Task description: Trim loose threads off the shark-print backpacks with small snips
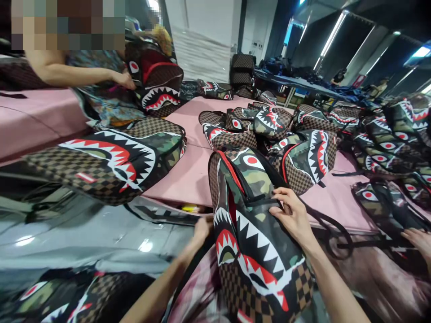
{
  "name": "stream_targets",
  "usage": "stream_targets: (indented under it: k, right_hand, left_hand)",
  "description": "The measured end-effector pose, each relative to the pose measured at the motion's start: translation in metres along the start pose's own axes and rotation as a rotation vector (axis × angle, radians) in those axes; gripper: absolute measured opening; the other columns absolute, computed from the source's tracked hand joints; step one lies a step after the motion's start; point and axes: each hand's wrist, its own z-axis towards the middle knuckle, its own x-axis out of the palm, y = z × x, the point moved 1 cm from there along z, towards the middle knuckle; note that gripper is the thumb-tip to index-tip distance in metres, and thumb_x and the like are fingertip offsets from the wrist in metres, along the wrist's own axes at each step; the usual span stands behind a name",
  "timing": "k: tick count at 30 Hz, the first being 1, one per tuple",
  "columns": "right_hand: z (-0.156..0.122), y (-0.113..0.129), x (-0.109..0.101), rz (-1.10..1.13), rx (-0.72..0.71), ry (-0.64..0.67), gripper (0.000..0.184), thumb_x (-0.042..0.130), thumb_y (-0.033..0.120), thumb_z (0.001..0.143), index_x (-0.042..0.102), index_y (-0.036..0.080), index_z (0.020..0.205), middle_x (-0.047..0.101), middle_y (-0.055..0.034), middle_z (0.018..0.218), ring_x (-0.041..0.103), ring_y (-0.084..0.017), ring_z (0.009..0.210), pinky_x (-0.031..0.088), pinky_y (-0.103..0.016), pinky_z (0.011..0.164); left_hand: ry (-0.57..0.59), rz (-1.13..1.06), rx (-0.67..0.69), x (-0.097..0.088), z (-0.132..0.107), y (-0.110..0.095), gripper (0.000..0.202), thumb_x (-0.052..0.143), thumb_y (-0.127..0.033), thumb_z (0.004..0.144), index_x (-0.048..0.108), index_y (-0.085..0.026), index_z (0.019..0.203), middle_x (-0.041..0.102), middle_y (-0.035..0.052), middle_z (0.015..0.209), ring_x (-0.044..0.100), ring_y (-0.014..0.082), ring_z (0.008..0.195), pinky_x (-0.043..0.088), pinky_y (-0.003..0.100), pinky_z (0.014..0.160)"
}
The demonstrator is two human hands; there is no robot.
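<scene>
A shark-mouth backpack with camouflage and brown checker panels stands upright right in front of me, its red-lined top zip open. My right hand rests on the bag's front near the zip, fingers curled and pressed on the fabric. My left hand is at the bag's left side, half hidden behind it, fingers bent against the bag.
A pink table carries several more shark backpacks. A flat one lies at left. A person's arm holds another bag at the back left. Another person's hand shows at the right edge.
</scene>
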Motion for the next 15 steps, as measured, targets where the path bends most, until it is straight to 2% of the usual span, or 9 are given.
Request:
stream_targets:
  k: [3, 4, 5, 6, 7, 8, 10, 12, 15]
  right_hand:
    - [0.005, 0.005, 0.016, 0.070, -0.002, -0.003, 0.014, 0.063, 0.032, 0.075, 0.059, 0.020, 0.081, 0.054, -0.0048, 0.095, 0.055, -0.016, 0.081, 0.044, -0.026, 0.067]
    - [0.007, 0.007, 0.021, 0.076, -0.016, 0.000, 0.014, 0.063, 0.032, 0.075, 0.058, 0.020, 0.080, 0.053, -0.0041, 0.092, 0.054, -0.015, 0.079, 0.043, -0.025, 0.065]
    - [0.009, 0.009, 0.024, 0.072, -0.034, 0.010, 0.014, 0.064, 0.032, 0.075, 0.058, 0.020, 0.079, 0.053, -0.0038, 0.090, 0.053, -0.014, 0.077, 0.043, -0.025, 0.065]
    - [0.010, 0.011, 0.026, 0.065, -0.050, 0.024, 0.014, 0.063, 0.032, 0.076, 0.058, 0.020, 0.079, 0.052, -0.0038, 0.089, 0.053, -0.014, 0.077, 0.042, -0.025, 0.064]
    - [0.012, 0.014, 0.028, 0.055, -0.066, 0.040, 0.014, 0.063, 0.032, 0.076, 0.058, 0.020, 0.079, 0.052, -0.0039, 0.089, 0.052, -0.015, 0.077, 0.042, -0.025, 0.065]
    - [0.012, 0.017, 0.028, 0.042, -0.078, 0.054, 0.014, 0.062, 0.033, 0.077, 0.058, 0.019, 0.079, 0.053, -0.0041, 0.088, 0.052, -0.015, 0.078, 0.041, -0.026, 0.066]
    - [0.012, 0.020, 0.027, 0.019, -0.087, 0.068, 0.014, 0.061, 0.033, 0.078, 0.058, 0.019, 0.079, 0.053, -0.0042, 0.088, 0.052, -0.016, 0.080, 0.041, -0.026, 0.068]
    - [0.010, 0.018, 0.025, 0.005, -0.082, 0.069, 0.014, 0.061, 0.033, 0.078, 0.057, 0.019, 0.079, 0.053, -0.0039, 0.088, 0.053, -0.016, 0.079, 0.042, -0.026, 0.069]
    - [0.004, 0.010, 0.020, 0.011, -0.066, 0.056, 0.015, 0.061, 0.033, 0.077, 0.057, 0.019, 0.080, 0.054, -0.0040, 0.090, 0.053, -0.016, 0.080, 0.042, -0.026, 0.068]
  left_hand:
    - [-0.271, 0.029, 0.198, -0.029, 0.000, -0.056, 0.024, 0.046, -0.030, 0.085, 0.052, -0.017, 0.104, 0.055, 0.0050, 0.093, 0.054, 0.0186, 0.085, 0.044, 0.032, 0.073]
    - [-0.349, 0.090, 0.453, -0.036, -0.007, -0.080, 0.025, 0.047, -0.033, 0.084, 0.052, -0.017, 0.104, 0.056, 0.0051, 0.093, 0.053, 0.0185, 0.084, 0.043, 0.032, 0.074]
    - [-0.321, 0.191, 0.719, -0.039, -0.017, -0.104, 0.024, 0.050, -0.035, 0.083, 0.055, -0.018, 0.099, 0.056, 0.0054, 0.093, 0.052, 0.0192, 0.088, 0.041, 0.033, 0.078]
    - [-0.176, 0.324, 0.948, -0.039, -0.028, -0.126, 0.022, 0.054, -0.036, 0.081, 0.057, -0.019, 0.095, 0.057, 0.0052, 0.092, 0.052, 0.0200, 0.091, 0.040, 0.034, 0.081]
    - [-0.006, 0.459, 1.108, -0.035, -0.039, -0.145, 0.024, 0.057, -0.039, 0.078, 0.058, -0.020, 0.093, 0.058, 0.0049, 0.091, 0.052, 0.0203, 0.090, 0.039, 0.034, 0.080]
    - [0.130, 0.565, 1.191, -0.031, -0.048, -0.161, 0.027, 0.060, -0.041, 0.076, 0.058, -0.020, 0.092, 0.058, 0.0047, 0.090, 0.052, 0.0197, 0.087, 0.039, 0.032, 0.076]
    - [0.331, 0.685, 1.227, -0.023, -0.059, -0.183, 0.025, 0.061, -0.043, 0.076, 0.058, -0.020, 0.088, 0.057, 0.0021, 0.084, 0.051, 0.0172, 0.080, 0.039, 0.027, 0.068]
    - [0.456, 0.701, 1.207, -0.018, -0.060, -0.196, 0.017, 0.060, -0.037, 0.078, 0.058, -0.020, 0.081, 0.057, -0.0009, 0.078, 0.051, 0.0140, 0.074, 0.037, 0.024, 0.064]
    - [0.491, 0.615, 1.135, -0.017, -0.050, -0.202, 0.011, 0.059, -0.028, 0.079, 0.058, -0.019, 0.073, 0.057, -0.0031, 0.071, 0.051, 0.0108, 0.066, 0.035, 0.021, 0.060]
